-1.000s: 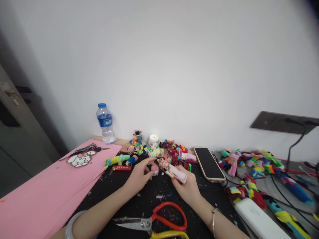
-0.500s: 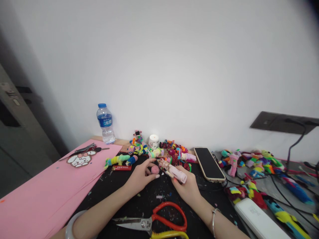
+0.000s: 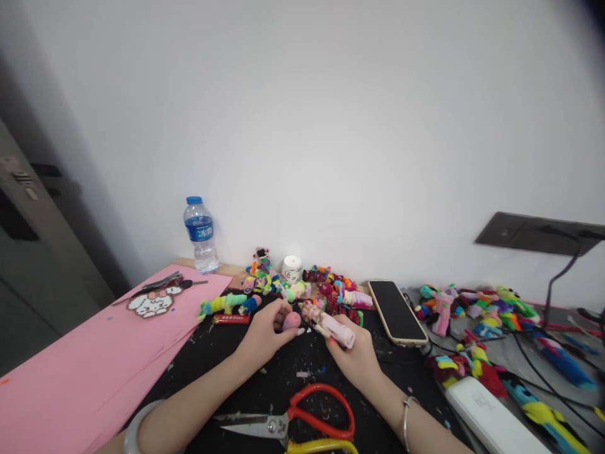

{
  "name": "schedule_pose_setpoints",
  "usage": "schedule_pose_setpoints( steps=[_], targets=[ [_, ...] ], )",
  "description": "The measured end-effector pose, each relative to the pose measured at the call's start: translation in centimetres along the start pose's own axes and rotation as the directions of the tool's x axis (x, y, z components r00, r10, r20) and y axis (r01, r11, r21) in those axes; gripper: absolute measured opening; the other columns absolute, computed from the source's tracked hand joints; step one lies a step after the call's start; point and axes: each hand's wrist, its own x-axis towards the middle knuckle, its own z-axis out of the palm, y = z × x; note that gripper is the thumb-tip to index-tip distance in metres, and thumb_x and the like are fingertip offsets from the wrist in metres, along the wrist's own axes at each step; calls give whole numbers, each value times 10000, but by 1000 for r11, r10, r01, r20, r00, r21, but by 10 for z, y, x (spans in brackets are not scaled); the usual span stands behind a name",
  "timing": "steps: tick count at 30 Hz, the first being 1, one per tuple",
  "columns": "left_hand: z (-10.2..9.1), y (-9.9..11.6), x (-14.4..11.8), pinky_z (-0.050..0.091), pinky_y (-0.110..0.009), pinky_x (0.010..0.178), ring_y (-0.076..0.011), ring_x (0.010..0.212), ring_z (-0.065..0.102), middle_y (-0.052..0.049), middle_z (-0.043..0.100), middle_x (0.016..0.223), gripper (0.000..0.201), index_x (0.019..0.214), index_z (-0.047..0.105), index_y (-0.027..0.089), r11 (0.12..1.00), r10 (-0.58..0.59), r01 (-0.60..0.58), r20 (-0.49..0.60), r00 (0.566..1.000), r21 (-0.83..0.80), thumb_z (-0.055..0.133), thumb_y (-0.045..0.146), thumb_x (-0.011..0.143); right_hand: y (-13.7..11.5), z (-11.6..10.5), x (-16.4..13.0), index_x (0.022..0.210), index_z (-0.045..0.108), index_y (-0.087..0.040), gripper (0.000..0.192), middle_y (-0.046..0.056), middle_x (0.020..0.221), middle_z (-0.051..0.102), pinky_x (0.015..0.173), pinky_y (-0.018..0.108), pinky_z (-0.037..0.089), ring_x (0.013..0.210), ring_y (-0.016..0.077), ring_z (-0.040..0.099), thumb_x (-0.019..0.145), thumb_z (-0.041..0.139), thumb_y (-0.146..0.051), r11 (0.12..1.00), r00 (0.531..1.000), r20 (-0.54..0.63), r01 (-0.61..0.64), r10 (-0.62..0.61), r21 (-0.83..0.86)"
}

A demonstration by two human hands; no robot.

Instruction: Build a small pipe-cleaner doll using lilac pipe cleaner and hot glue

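Rotated slightly, pink ball [image 3: 292,321] btwn hands (left fingertips [image 3: 299,330]), touching doll [image 3: 327,325].

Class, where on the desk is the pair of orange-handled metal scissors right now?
In the head view, the orange-handled metal scissors lie low and central on the black desk mat, between the person's two forearms, blades pointing left.

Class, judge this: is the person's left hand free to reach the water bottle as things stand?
Probably not at once. The left hand is pinching a small pink ball. The bottle stands apart by the wall, with only pink paper between, so the path looks open.
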Motion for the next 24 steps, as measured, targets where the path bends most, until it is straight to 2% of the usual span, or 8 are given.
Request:
schedule_pose_setpoints(
  steps=[11, 18, 24],
  targets=[
    [-1, -6, 3, 414, -240, 550, -140, 620, 538, -2, 605, 753, 197, 848, 566, 174, 999, -14, 17, -80, 997, 44, 644, 272, 697, -1, -1, 0, 756, 526, -203, 87, -10, 681, 588, 548, 215, 396, 598, 143, 552, 760, 494, -123, 1000, 999, 46, 25, -26, 11],
    [-1, -5, 3, 424, -242, 549, -149, 622, 550, 7, 595, 720, 203, 857, 569, 172, 998, -26, 33, -116, 993, 62, 640, 258, 687, -3, -2, 0, 779, 549, -206, 97, -8, 682, 603, 553, 218, 418, 597, 145, 564, 760, 494, -128, 1000, 997, 78, 30, -29, -6],
    [0, -5, 3, 443, -244, 561, -156, 651, 578, -13, 629, 776, 197, 869, 575, 174, 997, -16, 25, -120, 993, 74, 625, 257, 697, -4, -2, 0, 777, 551, -205, 108, -11, 675, 608, 542, 209, 410, 587, 139, 561, 750, 491, -119, 999, 995, 95, 37, -33, -31]
  ],
)
